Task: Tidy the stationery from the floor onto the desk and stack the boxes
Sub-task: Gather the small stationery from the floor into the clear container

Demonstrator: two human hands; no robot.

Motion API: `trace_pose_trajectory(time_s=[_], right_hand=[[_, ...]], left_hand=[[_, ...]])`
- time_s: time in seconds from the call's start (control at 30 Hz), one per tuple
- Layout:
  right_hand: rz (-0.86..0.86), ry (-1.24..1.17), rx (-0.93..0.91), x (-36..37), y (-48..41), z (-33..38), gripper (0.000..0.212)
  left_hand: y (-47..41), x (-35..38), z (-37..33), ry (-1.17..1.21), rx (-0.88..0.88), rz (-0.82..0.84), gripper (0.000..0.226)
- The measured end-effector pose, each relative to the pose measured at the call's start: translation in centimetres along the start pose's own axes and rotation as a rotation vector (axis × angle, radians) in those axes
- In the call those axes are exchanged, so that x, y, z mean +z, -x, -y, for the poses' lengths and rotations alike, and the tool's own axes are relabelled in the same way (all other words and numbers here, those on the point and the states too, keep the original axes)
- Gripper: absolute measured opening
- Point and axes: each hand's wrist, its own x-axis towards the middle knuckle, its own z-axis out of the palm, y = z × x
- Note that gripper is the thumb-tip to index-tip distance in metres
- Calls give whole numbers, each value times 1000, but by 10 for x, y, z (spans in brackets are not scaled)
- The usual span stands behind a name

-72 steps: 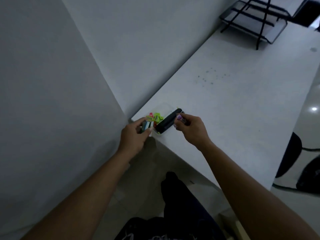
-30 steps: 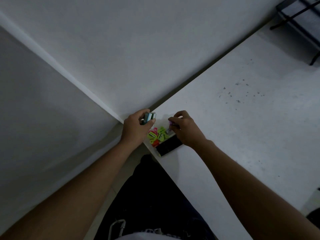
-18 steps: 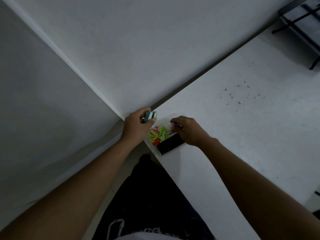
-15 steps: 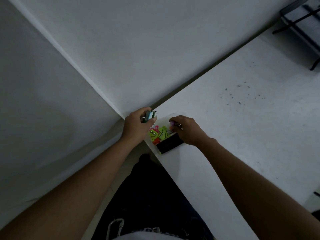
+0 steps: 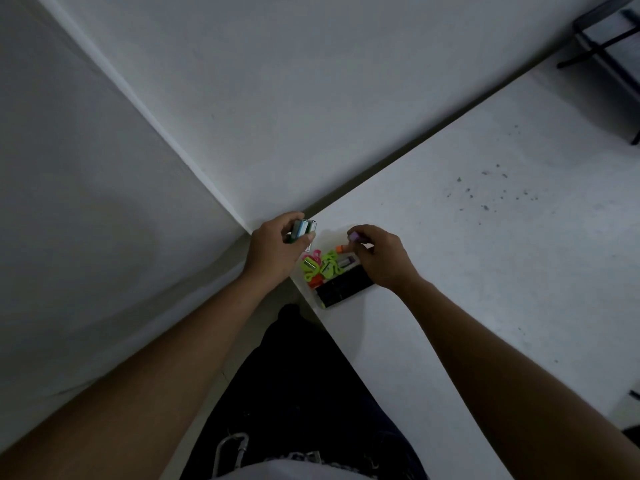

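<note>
- Head view: clear box [image 5: 313,291] sits at the near corner of the white desk [image 5: 485,271], holding neon sharpeners [image 5: 320,266] and a black block [image 5: 344,287] along its near side.
- Left hand [image 5: 273,251] is closed around small teal boxes [image 5: 303,228], held at the box's far-left edge, just above it.
- Right hand [image 5: 381,258] pinches a purple-tipped piece [image 5: 354,236]; an orange piece [image 5: 340,249] lies just below its fingertips.
- Key relation: the open part of the box lies between the hands, toward the person from both grips; the black block's long axis runs left-right along the desk edge.
- The right hand looks nearer the free slot; likely it drops its piece first.
- Wire rack [image 5: 602,46] stands far right, well apart.
</note>
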Motion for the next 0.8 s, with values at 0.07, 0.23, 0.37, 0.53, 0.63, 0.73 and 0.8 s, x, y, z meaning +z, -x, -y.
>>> trace_pose_trajectory(time_s=[0.07,0.23,0.37,0.53,0.63,0.73,0.8], right_hand=[[-55,169,-81,-2,-1,-3,11],[20,526,-218,1,-3,-4,21],[33,538,-211,9,1,-10,33],[5,507,-217,8,4,-12,28],[50,330,-178,5,0,-4,19],[75,221,-147,-2,-5,-1,17],[40,211,-157,-5,-7,0,11]], left_hand=[[-1,1,-1,-1,5,1,43],[-2,3,-2,-18,18,0,43],[-2,3,-1,-36,26,6,43],[-2,3,1,-18,10,10,43],[-2,4,3,-10,8,16,42],[-3,4,3,-17,5,12,41],[-3,4,4,-16,-1,10,41]])
